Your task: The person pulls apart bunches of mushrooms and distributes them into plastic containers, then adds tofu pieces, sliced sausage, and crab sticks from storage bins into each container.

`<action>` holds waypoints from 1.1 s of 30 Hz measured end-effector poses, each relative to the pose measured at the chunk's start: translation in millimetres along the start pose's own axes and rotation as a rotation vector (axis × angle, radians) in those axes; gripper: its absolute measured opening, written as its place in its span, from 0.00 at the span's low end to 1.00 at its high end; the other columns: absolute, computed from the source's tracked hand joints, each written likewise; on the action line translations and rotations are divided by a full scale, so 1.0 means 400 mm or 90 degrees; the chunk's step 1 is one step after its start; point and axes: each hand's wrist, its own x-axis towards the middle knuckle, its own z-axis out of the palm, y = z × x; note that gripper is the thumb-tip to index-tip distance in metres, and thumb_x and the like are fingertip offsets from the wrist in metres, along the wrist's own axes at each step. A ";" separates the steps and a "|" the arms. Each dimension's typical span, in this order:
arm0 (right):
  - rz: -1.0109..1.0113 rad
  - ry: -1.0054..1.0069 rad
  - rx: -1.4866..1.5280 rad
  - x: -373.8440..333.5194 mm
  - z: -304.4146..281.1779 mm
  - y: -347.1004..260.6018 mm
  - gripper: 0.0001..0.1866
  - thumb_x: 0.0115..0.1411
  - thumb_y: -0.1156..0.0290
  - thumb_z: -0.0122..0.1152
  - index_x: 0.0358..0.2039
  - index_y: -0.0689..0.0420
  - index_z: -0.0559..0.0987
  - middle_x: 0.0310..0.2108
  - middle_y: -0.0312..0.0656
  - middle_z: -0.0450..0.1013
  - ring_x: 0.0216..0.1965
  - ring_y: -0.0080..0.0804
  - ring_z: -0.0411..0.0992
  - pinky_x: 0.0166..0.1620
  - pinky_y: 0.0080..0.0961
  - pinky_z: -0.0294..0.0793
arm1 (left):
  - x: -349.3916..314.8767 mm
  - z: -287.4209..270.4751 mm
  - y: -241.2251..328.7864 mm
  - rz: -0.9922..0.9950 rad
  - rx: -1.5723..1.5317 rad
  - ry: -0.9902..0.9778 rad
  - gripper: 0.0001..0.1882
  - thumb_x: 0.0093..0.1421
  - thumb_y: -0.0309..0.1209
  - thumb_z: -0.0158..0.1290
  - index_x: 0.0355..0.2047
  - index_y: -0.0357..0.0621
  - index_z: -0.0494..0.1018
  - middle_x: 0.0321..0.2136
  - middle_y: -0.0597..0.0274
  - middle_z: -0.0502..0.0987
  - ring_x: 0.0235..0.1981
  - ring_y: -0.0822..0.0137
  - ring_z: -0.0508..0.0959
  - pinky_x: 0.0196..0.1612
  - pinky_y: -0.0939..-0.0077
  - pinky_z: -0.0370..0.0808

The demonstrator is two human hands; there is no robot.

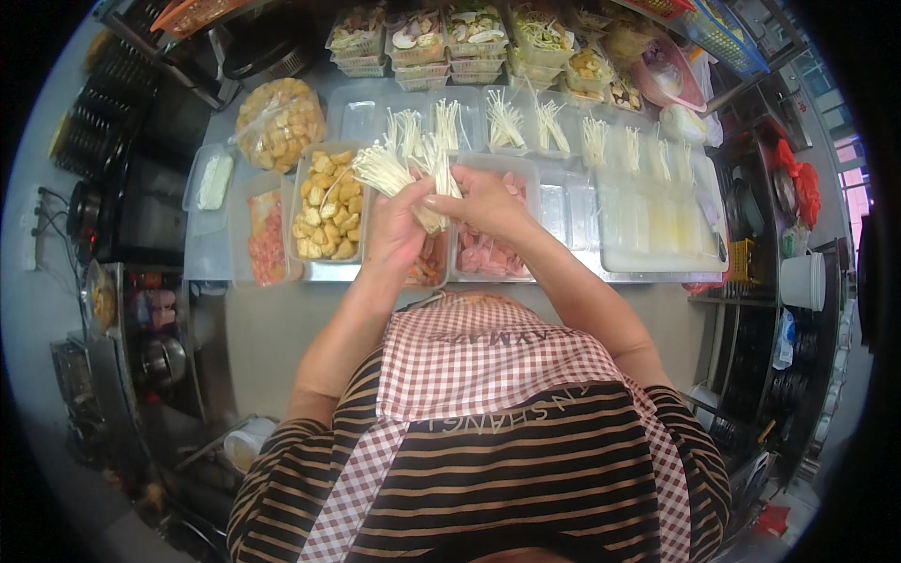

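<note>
My left hand (398, 225) is closed around a thick bunch of white enoki mushrooms (383, 171), caps pointing up and left. Against it, my right hand (483, 202) pinches a thinner enoki bunch (438, 167) between thumb and fingers. The two bunches touch, and their lower stems meet between my hands. Below them are a tub of pink sliced sausage (488, 255) and, partly hidden by my left hand, a tub with orange-red pieces (429, 265). To the left stands a tub of golden fried tofu puffs (328, 211). Beyond, clear trays (549, 124) hold small enoki portions.
A plastic bag of tofu puffs (279, 124) and a tub with red-pink food (266, 239) lie at the left. More clear trays overlap on a white cutting board (619, 253) at the right. Stacked filled trays (418, 42) and a pink basket (671, 75) line the back.
</note>
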 end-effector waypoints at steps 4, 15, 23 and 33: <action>-0.005 -0.023 0.096 0.030 0.013 0.047 0.19 0.57 0.62 0.60 0.43 0.64 0.75 0.28 0.37 0.74 0.24 0.21 0.71 0.24 0.18 0.69 | 0.001 0.000 -0.013 0.002 -0.012 0.011 0.15 0.55 0.21 0.52 0.43 0.39 0.68 0.38 0.60 0.73 0.39 0.66 0.75 0.44 0.69 0.74; -0.012 0.017 0.359 0.011 0.024 0.056 0.15 0.62 0.64 0.53 0.44 0.62 0.74 0.34 0.37 0.74 0.28 0.20 0.71 0.25 0.19 0.71 | -0.011 0.004 0.006 -0.020 -0.065 -0.032 0.12 0.55 0.22 0.49 0.42 0.37 0.68 0.34 0.60 0.74 0.36 0.64 0.76 0.38 0.67 0.75; -0.030 -0.016 0.092 -0.021 0.015 0.003 0.18 0.58 0.62 0.59 0.44 0.61 0.75 0.34 0.38 0.74 0.30 0.22 0.71 0.26 0.20 0.73 | -0.012 0.012 -0.013 -0.035 -0.005 -0.036 0.17 0.56 0.26 0.48 0.47 0.38 0.67 0.41 0.59 0.73 0.43 0.64 0.74 0.46 0.66 0.71; -0.048 0.070 0.531 0.028 0.035 0.092 0.12 0.64 0.68 0.48 0.41 0.63 0.73 0.33 0.39 0.73 0.27 0.22 0.69 0.28 0.20 0.70 | 0.008 0.012 -0.007 -0.047 -0.108 -0.026 0.20 0.58 0.29 0.47 0.51 0.41 0.62 0.40 0.58 0.71 0.44 0.56 0.73 0.38 0.54 0.74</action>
